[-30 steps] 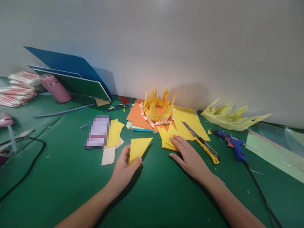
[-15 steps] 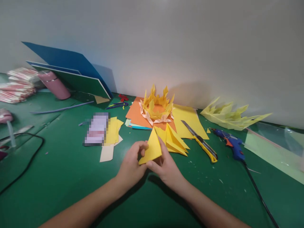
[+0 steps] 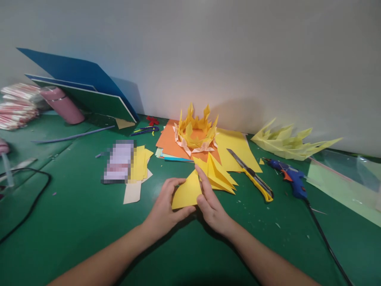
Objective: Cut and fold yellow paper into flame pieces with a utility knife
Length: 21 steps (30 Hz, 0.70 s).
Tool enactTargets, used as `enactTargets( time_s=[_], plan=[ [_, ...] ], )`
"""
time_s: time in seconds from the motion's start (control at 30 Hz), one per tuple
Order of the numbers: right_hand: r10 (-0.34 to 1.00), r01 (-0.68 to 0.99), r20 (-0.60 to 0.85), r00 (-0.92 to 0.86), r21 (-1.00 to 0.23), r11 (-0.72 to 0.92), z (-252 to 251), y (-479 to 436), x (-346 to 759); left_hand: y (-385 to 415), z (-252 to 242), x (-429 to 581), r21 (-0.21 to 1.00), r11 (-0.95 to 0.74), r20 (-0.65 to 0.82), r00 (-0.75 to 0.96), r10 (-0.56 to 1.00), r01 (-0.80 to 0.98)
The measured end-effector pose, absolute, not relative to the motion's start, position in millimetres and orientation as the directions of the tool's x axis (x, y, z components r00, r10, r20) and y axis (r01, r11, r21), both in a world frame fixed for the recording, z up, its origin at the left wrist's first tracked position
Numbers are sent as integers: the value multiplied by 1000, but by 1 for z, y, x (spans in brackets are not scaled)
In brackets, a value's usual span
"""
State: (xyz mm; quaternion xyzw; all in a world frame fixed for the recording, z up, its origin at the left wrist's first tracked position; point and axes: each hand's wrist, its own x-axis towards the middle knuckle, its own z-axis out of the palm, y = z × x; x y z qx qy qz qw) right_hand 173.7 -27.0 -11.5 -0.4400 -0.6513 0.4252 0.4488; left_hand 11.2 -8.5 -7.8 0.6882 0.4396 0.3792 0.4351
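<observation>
Between my hands, above the green table, is a folded piece of yellow paper [image 3: 187,192]. My left hand [image 3: 166,202] grips its left side, thumb along the bottom edge and fingers behind. The right hand [image 3: 212,206] pinches its right edge, with the index finger stretched up along the side. Just beyond lie several folded yellow paper pieces [image 3: 218,174] with pointed ends. Behind them a ring of folded yellow and pale pink paper [image 3: 195,133] stands on orange sheets [image 3: 166,140].
To the right lie a yellow utility knife [image 3: 253,178], blade out, and a blue glue gun [image 3: 290,178] with its cord. A pale yellow folded strip [image 3: 291,143] rests by the wall. Leftward are a blurred phone [image 3: 119,161], yellow slips [image 3: 139,163] and a pink bottle [image 3: 64,105].
The yellow paper has turned and now shows a broader face. My left thumb has moved under its bottom edge, and my right hand has shifted to its right edge.
</observation>
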Motion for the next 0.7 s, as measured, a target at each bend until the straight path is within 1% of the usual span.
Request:
enactTargets(
  time_s=[0.13,0.3,0.5,0.57,0.7],
  plan=[
    [956,65,168,-239,-980,189,-12,-27,170,-7,-5,9,956,-168,77,345,935,241],
    [959,39,169,-228,-982,182,-15,-26,167,-9,-1,9,979,-90,15,372,928,183],
    [953,0,181,-245,-983,186,-16,-26,169,-12,0,8,990,-68,11,403,915,127],
    [952,5,208,-224,-977,214,-17,-27,170,-13,0,8,990,-65,8,397,918,129],
    [937,44,336,-92,-939,341,-19,-30,171,-14,-1,6,985,-73,12,367,930,154]
  ],
)
